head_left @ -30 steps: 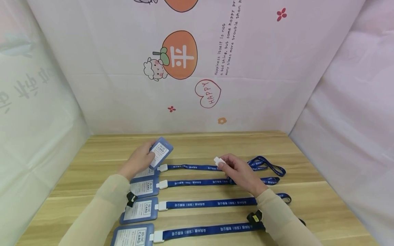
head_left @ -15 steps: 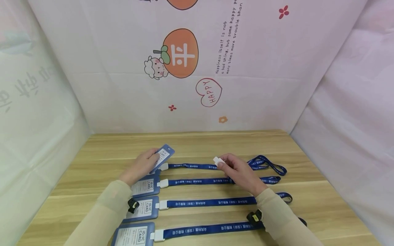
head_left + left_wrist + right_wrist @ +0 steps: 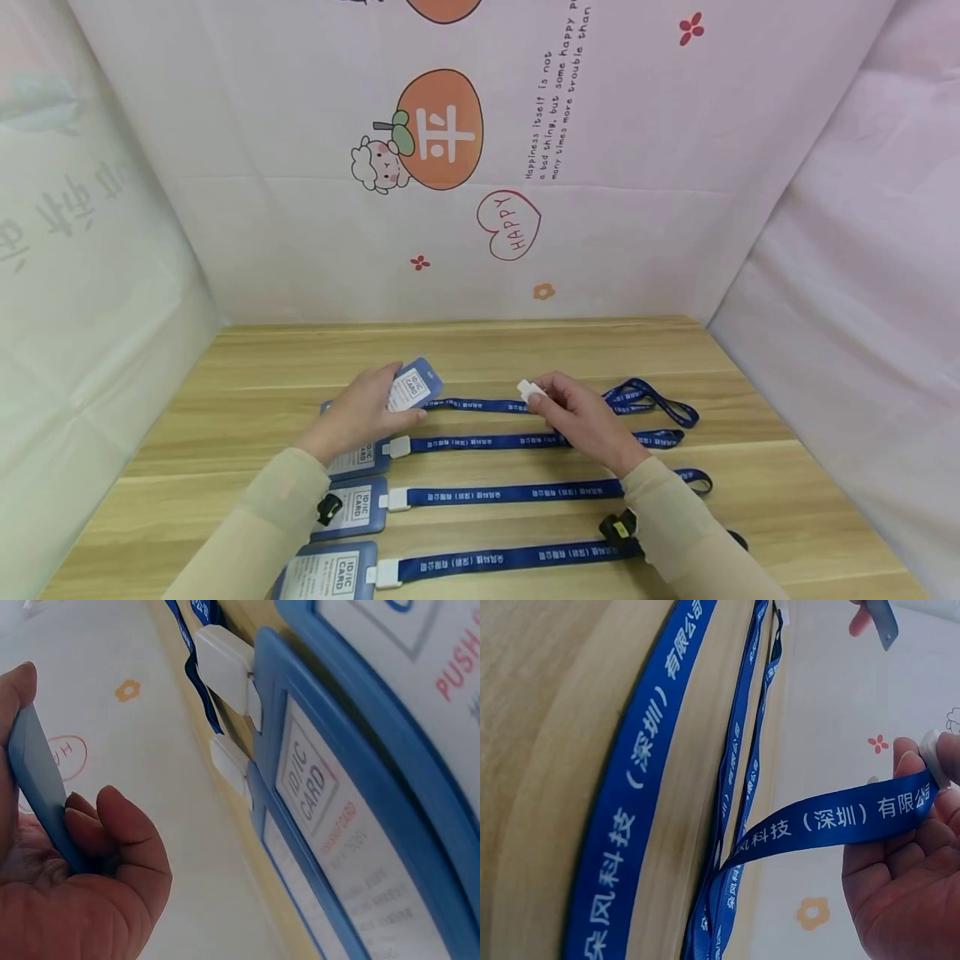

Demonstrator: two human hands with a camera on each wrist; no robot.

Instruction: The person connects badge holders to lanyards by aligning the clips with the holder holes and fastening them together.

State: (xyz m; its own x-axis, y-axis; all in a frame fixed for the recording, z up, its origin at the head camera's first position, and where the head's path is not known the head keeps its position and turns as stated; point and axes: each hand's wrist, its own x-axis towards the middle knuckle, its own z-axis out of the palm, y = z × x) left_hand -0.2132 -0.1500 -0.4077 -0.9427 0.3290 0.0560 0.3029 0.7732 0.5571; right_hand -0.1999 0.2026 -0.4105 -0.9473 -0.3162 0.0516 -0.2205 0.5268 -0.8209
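Note:
My left hand (image 3: 358, 415) grips a blue ID card holder (image 3: 414, 386) by its side, raised over the far row of badges. Its slotted end points to the right. In the left wrist view the same card holder (image 3: 37, 776) shows edge-on between thumb and fingers. To the right, my right hand (image 3: 585, 421) pinches the white plastic clip (image 3: 529, 390) of a blue lanyard. The right wrist view has the lanyard strap (image 3: 825, 821) running from the clip past the palm down to the table. A gap separates the card holder from the clip.
Badges with lanyards lie in rows on the wooden table (image 3: 465, 354): a near card holder (image 3: 330, 573), one behind it (image 3: 367, 505), and more farther back, partly covered by my left hand. Lanyard loops (image 3: 660, 404) lie at right. A printed cloth (image 3: 315, 258) rises behind.
My left hand has moved right and slightly down with the card holder, closer to the clip, and the card face has turned toward the head camera. My right hand has barely moved.

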